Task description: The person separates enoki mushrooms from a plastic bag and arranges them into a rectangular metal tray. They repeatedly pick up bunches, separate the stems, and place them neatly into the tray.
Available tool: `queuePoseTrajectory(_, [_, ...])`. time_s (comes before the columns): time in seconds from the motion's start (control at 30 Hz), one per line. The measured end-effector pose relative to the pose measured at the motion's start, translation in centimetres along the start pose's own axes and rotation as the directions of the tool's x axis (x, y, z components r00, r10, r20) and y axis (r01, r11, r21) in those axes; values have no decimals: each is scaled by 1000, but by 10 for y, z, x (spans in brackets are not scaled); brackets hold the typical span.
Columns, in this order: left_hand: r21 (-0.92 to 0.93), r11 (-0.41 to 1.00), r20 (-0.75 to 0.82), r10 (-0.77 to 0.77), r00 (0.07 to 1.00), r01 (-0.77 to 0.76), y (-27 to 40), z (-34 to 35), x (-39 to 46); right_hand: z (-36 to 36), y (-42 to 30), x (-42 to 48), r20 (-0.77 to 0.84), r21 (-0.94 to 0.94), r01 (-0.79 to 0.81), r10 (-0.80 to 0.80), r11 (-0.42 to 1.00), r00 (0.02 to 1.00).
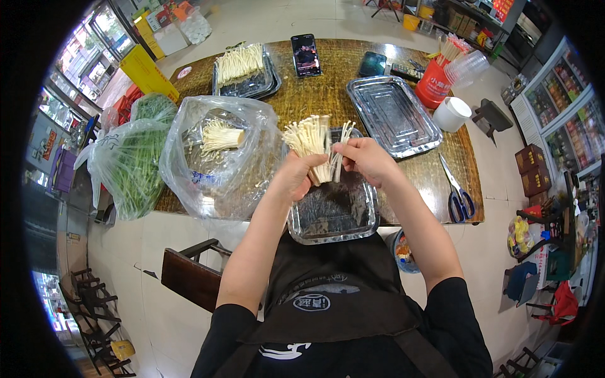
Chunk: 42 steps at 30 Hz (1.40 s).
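Note:
My left hand (298,174) grips a thick bunch of enoki mushrooms (309,134), caps pointing away from me. Between the fingertips of my right hand (367,158) is a thin strand bundle of enoki (344,137), held just right of the bunch. Both hands are above a black plastic tray (333,208) at the table's near edge. To the left, an open clear plastic bag (255,163) contains another enoki clump (224,137) and loose bits. Farther back, rows of enoki (239,64) lie on stacked black trays (272,87).
On the wooden table (326,101) are a clear-rimmed tray (394,115), blue-handled scissors (456,193), a phone (306,54), a red skewer container (432,82) and a white cup (452,115). Bagged greens (137,165) sit left. A stool (191,279) and a bin (403,250) are below.

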<state>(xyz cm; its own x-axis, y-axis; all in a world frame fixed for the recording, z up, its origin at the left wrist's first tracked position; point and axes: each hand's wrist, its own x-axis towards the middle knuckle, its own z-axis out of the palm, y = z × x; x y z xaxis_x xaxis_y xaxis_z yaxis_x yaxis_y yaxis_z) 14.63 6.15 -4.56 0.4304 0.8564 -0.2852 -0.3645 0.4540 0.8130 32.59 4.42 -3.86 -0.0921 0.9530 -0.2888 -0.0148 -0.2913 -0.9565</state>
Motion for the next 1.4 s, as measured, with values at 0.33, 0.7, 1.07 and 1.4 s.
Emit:
queuePoseTrajectory(0.33, [232,969,-9,94,996,-89,-6,9,4,10,-2,1,-22,-123,-10,8,992,1000])
queuePoseTrajectory(0.7, [296,950,-48,122,991,-102,-10,14,4,11,3,3,0,19,-50,50,999,999])
queuePoseTrajectory(1.07, [65,998,-10,-6,1000,6,-3,-6,5,-8,14,3,-10,215,-76,80,974,997])
queuePoseTrajectory(1.4, [203,976,81,60,995,-75,-10,10,6,15,-2,2,-25,-130,9,-12,991,1000])
